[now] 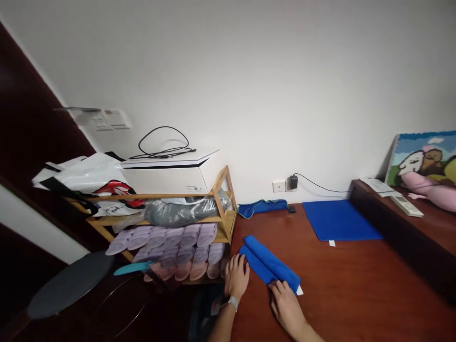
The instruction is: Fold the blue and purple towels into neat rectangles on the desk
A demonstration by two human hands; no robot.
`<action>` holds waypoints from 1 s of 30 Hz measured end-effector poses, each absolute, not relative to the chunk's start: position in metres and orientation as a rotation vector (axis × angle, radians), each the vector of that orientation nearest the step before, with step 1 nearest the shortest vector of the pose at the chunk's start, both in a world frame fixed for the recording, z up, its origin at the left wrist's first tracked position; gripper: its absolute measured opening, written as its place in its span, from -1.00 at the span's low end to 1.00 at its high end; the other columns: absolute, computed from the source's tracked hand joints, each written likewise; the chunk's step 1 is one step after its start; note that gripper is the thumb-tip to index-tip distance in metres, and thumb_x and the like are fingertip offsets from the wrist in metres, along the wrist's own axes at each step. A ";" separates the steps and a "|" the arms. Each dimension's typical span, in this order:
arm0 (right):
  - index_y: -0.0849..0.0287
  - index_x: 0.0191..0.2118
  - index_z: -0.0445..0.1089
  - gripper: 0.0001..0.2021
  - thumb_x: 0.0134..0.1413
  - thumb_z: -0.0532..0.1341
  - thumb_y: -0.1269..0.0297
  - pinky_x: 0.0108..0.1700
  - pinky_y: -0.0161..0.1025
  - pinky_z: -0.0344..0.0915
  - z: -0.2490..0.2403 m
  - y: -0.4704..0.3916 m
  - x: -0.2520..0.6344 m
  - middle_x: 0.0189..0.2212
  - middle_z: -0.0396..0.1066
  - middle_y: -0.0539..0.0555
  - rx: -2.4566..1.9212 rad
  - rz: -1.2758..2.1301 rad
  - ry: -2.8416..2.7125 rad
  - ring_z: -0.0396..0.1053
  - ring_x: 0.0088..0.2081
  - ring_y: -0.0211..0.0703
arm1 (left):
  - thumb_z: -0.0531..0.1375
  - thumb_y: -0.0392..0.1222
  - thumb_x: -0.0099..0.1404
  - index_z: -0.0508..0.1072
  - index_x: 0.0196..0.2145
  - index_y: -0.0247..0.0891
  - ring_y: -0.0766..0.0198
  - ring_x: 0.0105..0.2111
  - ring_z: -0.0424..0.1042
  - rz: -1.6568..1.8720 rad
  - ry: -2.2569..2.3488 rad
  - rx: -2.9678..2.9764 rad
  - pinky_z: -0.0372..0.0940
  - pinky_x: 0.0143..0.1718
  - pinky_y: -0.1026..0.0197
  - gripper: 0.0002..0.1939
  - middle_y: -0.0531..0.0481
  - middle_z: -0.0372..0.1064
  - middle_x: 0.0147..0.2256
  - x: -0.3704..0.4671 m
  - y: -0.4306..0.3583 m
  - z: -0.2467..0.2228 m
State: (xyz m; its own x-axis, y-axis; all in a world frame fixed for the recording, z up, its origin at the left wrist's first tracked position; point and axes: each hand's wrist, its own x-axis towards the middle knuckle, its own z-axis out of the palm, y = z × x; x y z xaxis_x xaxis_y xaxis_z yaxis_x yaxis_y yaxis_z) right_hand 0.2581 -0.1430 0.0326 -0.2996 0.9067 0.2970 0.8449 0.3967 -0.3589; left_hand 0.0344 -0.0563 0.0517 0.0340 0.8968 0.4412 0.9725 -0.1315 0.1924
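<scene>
A blue cloth [265, 261], folded into a long narrow strip with a lengthwise crease, lies slantwise on the reddish-brown wooden table. A white tag shows at its near right end. At the cloth's left end is my left hand [237, 278], fingers apart and lying along its near edge; a watch is on that wrist. My right hand [287, 306] has its fingers curled over the near edge by the tagged end, seemingly pinching the fabric; the thumb is partly hidden. Farther back, another blue cloth [340, 221] is spread flat, with its own white tag.
A crumpled blue cloth [263, 207] with a green edge lies against the wall. Left of the table, a wooden rack [228, 223] holds slippers [171, 242], a white box [171, 175] and bags. A dark raised ledge [399, 242] bounds the right side, with a remote [406, 206] beyond.
</scene>
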 end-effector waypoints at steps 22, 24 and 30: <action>0.02 -0.12 0.51 -0.70 0.34 0.07 0.05 0.08 0.05 0.44 0.068 -0.216 0.394 -0.14 0.56 0.16 -1.395 0.460 -1.475 0.51 -0.06 0.10 | 0.16 -0.04 0.40 0.51 -0.38 -0.18 0.09 -0.25 0.52 -1.357 -1.889 -3.130 0.40 -0.09 0.04 -0.75 -0.09 0.54 -0.36 0.202 -0.152 0.106; 0.03 -0.08 0.48 -0.62 0.34 0.03 -0.07 0.03 0.06 0.47 0.059 -0.219 0.396 -0.15 0.56 0.18 -1.528 0.459 -1.214 0.53 -0.12 0.13 | 0.10 0.04 0.44 0.52 -0.29 -0.22 0.14 -0.28 0.54 -1.601 -1.946 -3.069 0.42 -0.17 0.12 -0.68 -0.09 0.55 -0.33 0.221 -0.143 0.127; -0.02 0.10 0.39 -0.59 0.29 0.08 -0.08 0.11 0.09 0.41 0.043 -0.217 0.381 0.05 0.48 0.21 -1.672 0.322 -1.181 0.46 0.07 0.18 | 0.42 0.07 0.14 0.52 -0.29 -0.22 0.23 -0.28 0.53 -3.203 -1.833 -2.251 0.38 -0.19 0.24 -0.66 0.02 0.53 -0.31 0.227 -0.115 0.256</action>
